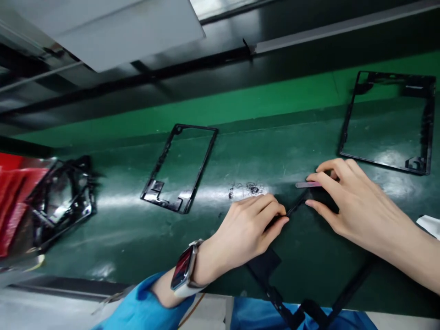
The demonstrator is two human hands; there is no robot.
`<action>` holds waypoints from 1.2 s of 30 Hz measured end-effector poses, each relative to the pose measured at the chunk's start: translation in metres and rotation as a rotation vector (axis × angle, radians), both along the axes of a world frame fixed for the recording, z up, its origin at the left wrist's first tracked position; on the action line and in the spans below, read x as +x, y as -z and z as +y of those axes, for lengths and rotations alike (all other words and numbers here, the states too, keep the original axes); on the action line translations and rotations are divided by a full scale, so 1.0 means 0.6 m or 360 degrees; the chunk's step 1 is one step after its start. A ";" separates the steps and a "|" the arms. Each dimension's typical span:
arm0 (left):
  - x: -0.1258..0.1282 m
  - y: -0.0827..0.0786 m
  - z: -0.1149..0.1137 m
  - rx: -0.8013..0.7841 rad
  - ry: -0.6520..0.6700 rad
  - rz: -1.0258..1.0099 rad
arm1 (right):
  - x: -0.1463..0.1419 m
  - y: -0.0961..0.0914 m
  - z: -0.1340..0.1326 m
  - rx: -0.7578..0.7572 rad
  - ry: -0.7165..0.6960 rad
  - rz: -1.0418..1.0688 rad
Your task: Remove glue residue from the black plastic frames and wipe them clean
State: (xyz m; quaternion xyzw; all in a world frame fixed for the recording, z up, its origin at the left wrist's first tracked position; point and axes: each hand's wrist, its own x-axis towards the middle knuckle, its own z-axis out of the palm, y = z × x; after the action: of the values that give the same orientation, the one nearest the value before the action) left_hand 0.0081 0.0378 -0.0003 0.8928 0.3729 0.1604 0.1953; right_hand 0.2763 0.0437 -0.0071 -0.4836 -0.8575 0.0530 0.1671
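Note:
My left hand [252, 224], a watch on its wrist, pinches the edge of a thin black plastic frame [295, 205] between thumb and fingers. This frame reaches down past the bench's near edge, and my hands cover part of it. My right hand [357, 201] is curled with a slim flat tool [307, 184] held in its fingers. The tool has a pale tip and a pinkish part; its other end is hidden. The right thumb is beside the frame's edge; whether it touches I cannot tell. Dark curly shavings [252, 188] lie just beyond my left hand.
On the green bench [120, 238], one black frame [204, 167] lies at centre left and a larger black frame [429, 123] at far right. Stacked black frames [65, 201] sit at left by red packaging [17, 197]. A white panel [137, 32] hangs above.

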 end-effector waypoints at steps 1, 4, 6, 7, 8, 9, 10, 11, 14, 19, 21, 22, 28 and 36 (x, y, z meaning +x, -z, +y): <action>0.001 -0.001 0.000 0.0013 0.0004 -0.0001 | 0.001 -0.007 0.003 0.0054 -0.0010 0.0007; 0.002 -0.004 0.000 0.0036 0.0021 -0.0006 | 0.007 -0.039 0.014 0.0214 0.0026 0.0135; 0.003 -0.005 0.001 0.0030 0.0047 -0.0010 | 0.011 -0.055 0.018 0.0257 0.0040 0.0303; 0.004 -0.007 0.003 0.0020 0.0058 -0.0008 | 0.013 -0.058 0.019 0.0217 0.0018 0.0373; 0.005 -0.009 0.005 0.0017 0.0060 -0.0009 | 0.013 -0.057 0.018 0.0160 -0.0027 0.0435; 0.006 -0.012 0.008 0.0013 0.0058 -0.0013 | 0.012 -0.051 0.017 0.0093 -0.0088 0.0471; 0.008 -0.015 0.012 0.0008 0.0060 -0.0017 | 0.011 -0.042 0.015 0.0037 -0.0156 0.0477; 0.011 -0.019 0.017 -0.0004 0.0063 -0.0020 | 0.009 -0.030 0.012 0.0008 -0.0220 0.0459; 0.025 -0.029 0.035 -0.0080 0.0112 0.0001 | 0.002 0.011 0.006 0.0073 -0.0307 0.0356; 0.049 -0.037 0.053 -0.0256 0.0148 0.0054 | -0.004 0.041 0.007 0.0150 -0.0287 0.0391; 0.054 -0.042 0.055 -0.0316 0.0157 0.0085 | -0.005 0.040 0.009 0.0150 -0.0290 0.0397; 0.055 -0.045 0.055 -0.0330 0.0172 0.0112 | -0.005 0.039 0.010 0.0150 -0.0288 0.0396; 0.058 -0.059 0.058 -0.0284 0.0240 0.0287 | -0.006 0.039 0.010 0.0184 -0.0292 0.0387; 0.066 -0.059 0.057 -0.0206 0.0304 0.0501 | -0.006 0.041 0.011 0.0207 -0.0300 0.0391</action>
State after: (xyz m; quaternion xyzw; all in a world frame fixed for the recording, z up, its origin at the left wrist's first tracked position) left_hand 0.0476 0.0722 0.0353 0.9237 0.3220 -0.0247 0.2061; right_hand 0.2724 0.0501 -0.0317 -0.3789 -0.8739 0.0717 0.2960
